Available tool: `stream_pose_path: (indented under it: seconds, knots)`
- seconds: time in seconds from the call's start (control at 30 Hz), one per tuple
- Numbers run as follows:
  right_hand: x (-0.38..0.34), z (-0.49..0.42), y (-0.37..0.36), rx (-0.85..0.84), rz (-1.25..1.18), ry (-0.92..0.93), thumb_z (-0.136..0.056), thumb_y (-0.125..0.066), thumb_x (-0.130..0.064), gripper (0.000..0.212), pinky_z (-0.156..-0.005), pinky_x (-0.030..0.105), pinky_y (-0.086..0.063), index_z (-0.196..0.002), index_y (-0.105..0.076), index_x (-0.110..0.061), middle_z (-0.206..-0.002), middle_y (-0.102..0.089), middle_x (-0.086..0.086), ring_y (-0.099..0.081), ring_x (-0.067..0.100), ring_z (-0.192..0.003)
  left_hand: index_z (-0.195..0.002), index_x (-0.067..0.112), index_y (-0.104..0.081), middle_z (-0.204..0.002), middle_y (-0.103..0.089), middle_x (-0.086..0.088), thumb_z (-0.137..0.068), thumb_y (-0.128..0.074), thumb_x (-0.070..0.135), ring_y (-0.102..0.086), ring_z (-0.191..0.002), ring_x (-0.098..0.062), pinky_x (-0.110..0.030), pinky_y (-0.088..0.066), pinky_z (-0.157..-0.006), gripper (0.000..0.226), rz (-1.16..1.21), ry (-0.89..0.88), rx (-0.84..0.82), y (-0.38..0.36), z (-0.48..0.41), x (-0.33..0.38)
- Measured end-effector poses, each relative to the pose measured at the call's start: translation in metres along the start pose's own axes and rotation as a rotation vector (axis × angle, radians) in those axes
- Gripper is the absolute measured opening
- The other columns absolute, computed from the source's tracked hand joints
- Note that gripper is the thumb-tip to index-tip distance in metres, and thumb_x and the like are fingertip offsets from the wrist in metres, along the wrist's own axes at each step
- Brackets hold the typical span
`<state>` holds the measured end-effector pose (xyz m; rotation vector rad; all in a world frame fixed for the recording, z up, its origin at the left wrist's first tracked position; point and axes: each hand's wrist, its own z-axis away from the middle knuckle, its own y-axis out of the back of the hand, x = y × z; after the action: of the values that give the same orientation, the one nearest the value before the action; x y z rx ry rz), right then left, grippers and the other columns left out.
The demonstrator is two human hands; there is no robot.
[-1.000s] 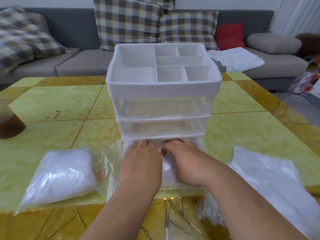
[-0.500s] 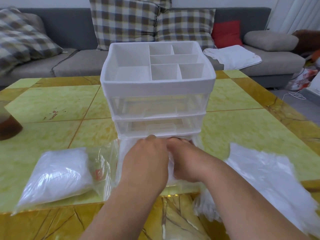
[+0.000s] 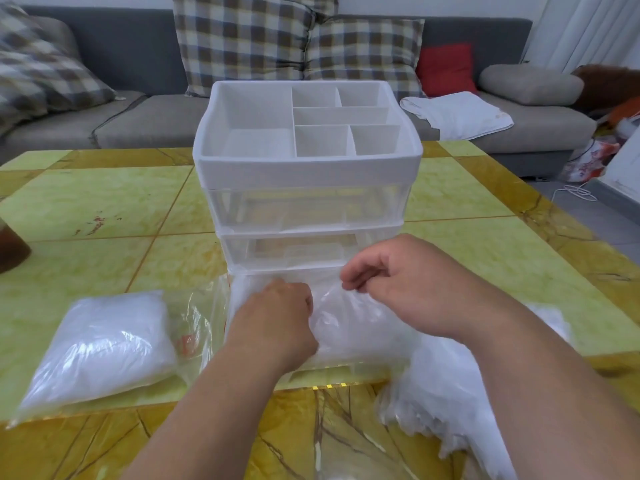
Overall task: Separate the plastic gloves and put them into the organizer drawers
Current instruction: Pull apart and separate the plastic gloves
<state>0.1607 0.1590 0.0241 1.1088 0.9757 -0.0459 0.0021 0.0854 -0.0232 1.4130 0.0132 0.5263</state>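
- Left grip [image 3: 277, 317]: fingers are curled downward and buried in the plastic gloves [image 3: 349, 323]. It holds a bunch of them, knuckles toward the camera.
- Right grip [image 3: 398, 275]: fingers are curled in with the tips drawn close to the thumb, just above the gloves. I cannot tell whether any film is caught between them.
- Those gloves lie as a crumpled clear mass inside the bottom drawer [image 3: 363, 362], which is pulled out toward the person.
- Organizer [image 3: 311, 168]: it stands upright at the middle of the table [image 3: 104, 202], with a white divided tray on top and clear drawers beneath.
- Top drawer [image 3: 304, 209] and middle drawer [image 3: 294, 251] are both pushed in.
- Sealed bag [image 3: 104, 341]: it is packed with white gloves and lies flat on the table, left of the open drawer.
- Clear wrapper [image 3: 201, 317] with red print lies between the sealed bag and the drawer.
- Loose glove pile [image 3: 450, 393]: it sits right of the drawer, partly under the right forearm, and hangs over the near table edge.
- Grey sofa [image 3: 138, 46] runs behind the table, carrying checked cushions, a red cushion [image 3: 445, 67] and a white cloth [image 3: 457, 112].
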Motion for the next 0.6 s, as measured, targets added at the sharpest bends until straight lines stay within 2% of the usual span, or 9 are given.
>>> stream_pose_path:
  seconds: [0.07,0.13,0.2,0.23,0.3,0.4,0.47,0.53,0.6]
  knots:
    - [-0.006,0.004,-0.005,-0.081,0.016,0.023,-0.094,-0.056,-0.022,0.020,-0.088,0.043,-0.057,-0.096,-0.074,-0.029,-0.093,-0.076,-0.010,-0.072,0.012,-0.089,-0.097,0.030,-0.056,-0.110,-0.052,0.008,-0.080,-0.075,0.029,-0.058,-0.095,-0.013,-0.025,-0.047,-0.079,0.026,0.039,0.000,-0.041,0.004,0.001,-0.001]
    - [-0.006,0.006,-0.015,-0.191,0.129,0.022,-0.096,-0.052,-0.035,0.026,-0.080,0.049,-0.058,-0.091,-0.073,-0.019,-0.089,-0.075,0.005,-0.071,0.028,-0.083,-0.096,0.026,-0.061,-0.104,-0.055,0.011,-0.081,-0.077,0.032,-0.059,-0.093,-0.011,-0.026,-0.050,-0.079,0.022,0.103,0.005,-0.094,0.012,0.004,-0.001]
    - [-0.001,0.006,-0.024,-0.238,0.249,-0.018,-0.099,-0.049,-0.036,0.036,-0.066,0.041,-0.051,-0.085,-0.067,-0.008,-0.080,-0.069,0.011,-0.063,0.030,-0.071,-0.094,0.017,-0.070,-0.095,-0.065,0.006,-0.089,-0.070,0.038,-0.062,-0.086,-0.014,-0.029,-0.052,-0.079,0.022,0.151,0.004,-0.130,0.019,0.005,-0.002]
    - [0.000,0.006,-0.026,-0.236,0.291,-0.033,-0.101,-0.047,-0.033,0.037,-0.061,0.036,-0.046,-0.083,-0.066,-0.007,-0.075,-0.066,0.009,-0.059,0.027,-0.066,-0.096,0.011,-0.073,-0.091,-0.067,0.001,-0.094,-0.063,0.040,-0.062,-0.079,-0.016,-0.029,-0.051,-0.076,0.031,0.154,0.011,-0.144,0.020,0.004,-0.003]
    - [0.000,0.007,-0.031,-0.234,0.368,-0.041,-0.100,-0.046,-0.022,0.029,-0.064,0.033,-0.051,-0.087,-0.070,-0.011,-0.083,-0.069,0.004,-0.063,0.022,-0.073,-0.100,0.005,-0.073,-0.090,-0.067,-0.005,-0.102,-0.051,0.038,-0.058,-0.074,-0.021,-0.028,-0.045,-0.070,0.040,0.095,0.038,-0.160,0.019,0.003,-0.003]
    - [-0.005,0.010,-0.031,-0.266,0.429,-0.066,-0.091,-0.046,-0.004,0.030,-0.082,0.042,-0.058,-0.102,-0.074,-0.011,-0.104,-0.072,0.009,-0.068,0.026,-0.094,-0.099,0.015,-0.070,-0.101,-0.066,-0.002,-0.099,-0.054,0.013,-0.064,-0.090,-0.019,-0.026,-0.051,-0.077,0.017,0.026,0.052,-0.089,0.012,0.002,-0.004]
    - [-0.009,0.012,-0.029,-0.238,0.448,-0.070,-0.088,-0.047,-0.001,0.032,-0.083,0.044,-0.058,-0.105,-0.073,-0.008,-0.106,-0.072,0.011,-0.068,0.028,-0.096,-0.099,0.022,-0.066,-0.107,-0.061,0.004,-0.093,-0.050,-0.001,-0.062,-0.098,-0.016,-0.026,-0.053,-0.084,0.029,0.021,0.050,-0.038,0.009,0.004,-0.004]
    - [-0.014,0.012,-0.027,-0.108,0.476,-0.055,-0.088,-0.050,-0.001,0.030,-0.083,0.044,-0.058,-0.106,-0.073,-0.011,-0.106,-0.071,0.009,-0.068,0.027,-0.096,-0.105,0.025,-0.063,-0.111,-0.058,0.007,-0.093,-0.047,-0.003,-0.059,-0.101,-0.014,-0.025,-0.051,-0.085,0.035,0.028,0.023,-0.006,0.007,0.005,-0.005]
    - [-0.021,0.010,-0.026,0.046,0.464,-0.061,-0.089,-0.052,0.000,0.029,-0.082,0.033,-0.056,-0.106,-0.071,-0.015,-0.108,-0.067,0.005,-0.066,0.023,-0.096,-0.107,0.025,-0.062,-0.112,-0.057,0.007,-0.094,-0.048,-0.001,-0.058,-0.098,-0.014,-0.024,-0.050,-0.082,0.032,0.025,0.005,0.016,0.006,0.004,-0.006]
